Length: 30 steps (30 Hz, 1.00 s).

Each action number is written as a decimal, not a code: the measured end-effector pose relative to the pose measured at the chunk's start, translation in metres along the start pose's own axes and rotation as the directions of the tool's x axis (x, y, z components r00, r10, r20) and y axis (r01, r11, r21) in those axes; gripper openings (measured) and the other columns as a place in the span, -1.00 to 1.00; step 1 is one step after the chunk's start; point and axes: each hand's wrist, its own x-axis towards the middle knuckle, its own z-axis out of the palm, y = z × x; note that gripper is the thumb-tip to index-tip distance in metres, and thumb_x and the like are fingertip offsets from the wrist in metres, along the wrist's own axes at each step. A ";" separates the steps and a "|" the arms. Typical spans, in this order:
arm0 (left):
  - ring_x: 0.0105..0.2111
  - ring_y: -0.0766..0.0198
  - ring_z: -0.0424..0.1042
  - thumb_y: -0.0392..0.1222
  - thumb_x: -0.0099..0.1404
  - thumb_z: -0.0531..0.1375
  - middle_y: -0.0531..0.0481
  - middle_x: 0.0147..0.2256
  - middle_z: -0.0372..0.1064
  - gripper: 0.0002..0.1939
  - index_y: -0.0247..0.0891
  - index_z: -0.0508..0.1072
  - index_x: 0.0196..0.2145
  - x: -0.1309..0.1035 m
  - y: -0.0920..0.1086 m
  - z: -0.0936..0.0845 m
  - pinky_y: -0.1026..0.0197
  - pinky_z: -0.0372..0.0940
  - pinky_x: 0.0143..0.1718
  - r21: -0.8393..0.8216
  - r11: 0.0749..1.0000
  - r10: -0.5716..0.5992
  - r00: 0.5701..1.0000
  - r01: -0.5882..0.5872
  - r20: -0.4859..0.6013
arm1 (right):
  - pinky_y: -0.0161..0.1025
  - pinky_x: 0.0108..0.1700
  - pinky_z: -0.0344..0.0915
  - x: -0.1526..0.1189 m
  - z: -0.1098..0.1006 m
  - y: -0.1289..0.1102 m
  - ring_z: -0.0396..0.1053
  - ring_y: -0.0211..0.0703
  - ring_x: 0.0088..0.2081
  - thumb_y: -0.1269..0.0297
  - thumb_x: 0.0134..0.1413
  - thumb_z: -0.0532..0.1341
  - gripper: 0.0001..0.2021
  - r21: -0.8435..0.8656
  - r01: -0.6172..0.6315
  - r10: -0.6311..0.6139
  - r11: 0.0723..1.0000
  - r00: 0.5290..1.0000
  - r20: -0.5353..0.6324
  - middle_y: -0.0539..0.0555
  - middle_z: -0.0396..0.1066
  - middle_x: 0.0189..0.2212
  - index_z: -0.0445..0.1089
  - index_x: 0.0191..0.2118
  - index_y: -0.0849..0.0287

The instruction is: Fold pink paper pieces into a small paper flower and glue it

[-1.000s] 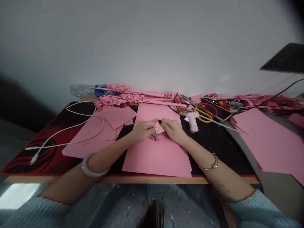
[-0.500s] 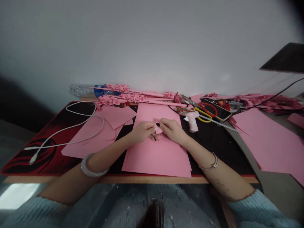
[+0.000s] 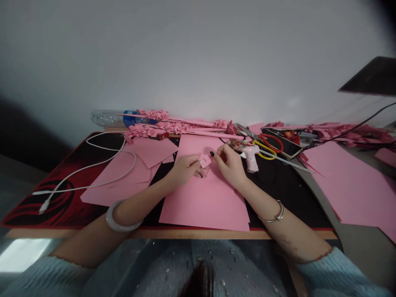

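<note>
My left hand [image 3: 185, 169] is closed on a small folded piece of pink paper [image 3: 204, 160], pinched between thumb and fingers above a stack of large pink paper sheets [image 3: 204, 202]. Close by on the right, my right hand [image 3: 229, 167] has its thumb stretched toward the paper's edge and its other fingers loosely curled. Its thumb and forefinger look apart with nothing visible between them; whether the thumb touches the paper is hard to tell.
A light pink glue gun [image 3: 251, 159] with a lit red dot lies right of the sheets, near scissors with red and yellow handles [image 3: 272, 142]. Pink paper flowers [image 3: 148, 130] and a plastic bottle [image 3: 108, 118] line the wall. A white cable [image 3: 83, 187] crosses the left side.
Both hands were together on the small paper. My right hand has drawn back slightly up and right, its fingers parting, while my left hand keeps the paper, now more exposed.
</note>
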 end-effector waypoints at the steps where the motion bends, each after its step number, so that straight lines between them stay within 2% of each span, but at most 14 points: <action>1: -0.44 0.28 0.45 -0.11 0.24 0.02 -0.07 -0.49 0.42 -0.75 -0.35 0.35 -0.39 0.000 0.000 0.000 0.23 0.36 -0.36 0.013 1.000 0.007 1.000 -0.007 -0.007 | -0.31 -0.46 0.03 -0.001 0.000 -0.002 0.08 -0.28 -0.54 0.36 0.08 0.04 -0.88 -0.014 0.018 -0.018 1.000 1.000 0.024 -0.03 0.16 -0.56 0.14 -0.47 0.16; 5: -0.42 0.28 0.45 -0.13 0.24 0.01 -0.03 -0.49 0.40 -0.77 -0.33 0.33 -0.44 -0.001 -0.001 0.002 0.24 0.35 -0.36 0.060 0.997 0.055 0.998 -0.054 -0.026 | -0.31 -0.42 0.03 -0.003 0.003 -0.008 0.10 -0.28 -0.51 0.34 0.11 0.01 -0.85 -0.029 0.090 -0.084 0.996 0.983 0.161 -0.01 0.19 -0.55 0.17 -0.47 0.17; 7: -0.41 0.30 0.43 -0.17 0.23 0.00 -0.01 -0.48 0.38 -0.79 -0.32 0.33 -0.46 -0.001 0.000 0.003 0.27 0.32 -0.37 0.135 0.986 0.102 0.994 -0.097 -0.030 | -0.31 -0.42 0.03 -0.004 0.004 -0.009 0.10 -0.28 -0.51 0.33 0.11 0.02 -0.84 -0.020 0.104 -0.098 0.994 0.975 0.202 -0.02 0.18 -0.55 0.17 -0.47 0.18; 12: -0.51 0.38 0.27 -0.25 0.16 0.04 0.07 -0.55 0.28 -0.85 -0.31 0.32 -0.51 -0.004 0.003 0.003 0.35 0.15 -0.48 0.409 0.887 0.245 0.969 -0.214 -0.025 | -0.33 -0.45 0.01 -0.003 0.004 -0.006 0.07 -0.30 -0.53 0.29 0.09 0.04 -0.82 0.014 0.065 -0.066 0.998 0.967 0.248 -0.05 0.15 -0.58 0.16 -0.50 0.18; 16: -0.56 0.41 0.16 -0.29 0.11 0.07 0.10 -0.58 0.18 -0.89 -0.29 0.25 -0.56 -0.006 0.007 0.005 0.33 0.06 -0.52 0.523 0.807 0.326 0.945 -0.273 -0.008 | -0.35 -0.48 0.00 -0.004 0.003 -0.006 0.06 -0.32 -0.55 0.23 0.07 0.08 -0.79 0.070 0.008 -0.028 0.998 0.956 0.291 -0.05 0.16 -0.60 0.16 -0.52 0.19; 20: -0.56 0.40 0.13 -0.30 0.08 0.09 0.11 -0.53 0.18 -0.96 -0.27 0.24 -0.46 -0.008 0.009 0.008 0.32 0.03 -0.53 0.532 0.780 0.374 0.927 -0.328 0.023 | -0.35 -0.50 -0.02 -0.005 0.003 -0.008 0.03 -0.34 -0.56 0.20 0.01 0.13 -0.78 0.085 -0.029 0.002 0.996 0.953 0.302 -0.07 0.14 -0.62 0.16 -0.53 0.19; 26: -0.49 0.33 0.16 -0.27 0.08 0.12 0.07 -0.47 0.16 -0.88 -0.27 0.25 -0.36 -0.007 0.006 0.005 0.27 0.07 -0.46 0.578 0.743 0.386 0.921 -0.337 0.041 | -0.35 -0.48 0.01 -0.005 0.002 -0.008 0.06 -0.33 -0.54 0.33 0.04 0.06 -0.86 0.095 -0.033 0.007 0.995 0.964 0.264 -0.05 0.15 -0.60 0.18 -0.50 0.20; 30: -0.44 0.30 0.18 -0.26 0.11 0.11 0.04 -0.43 0.17 -0.88 -0.27 0.24 -0.34 -0.007 0.006 0.004 0.25 0.08 -0.43 0.602 0.718 0.408 0.912 -0.350 0.044 | -0.34 -0.47 0.03 -0.005 0.000 -0.009 0.08 -0.32 -0.54 0.32 0.06 0.04 -0.87 0.136 -0.046 0.011 0.990 0.969 0.247 -0.04 0.19 -0.56 0.20 -0.48 0.20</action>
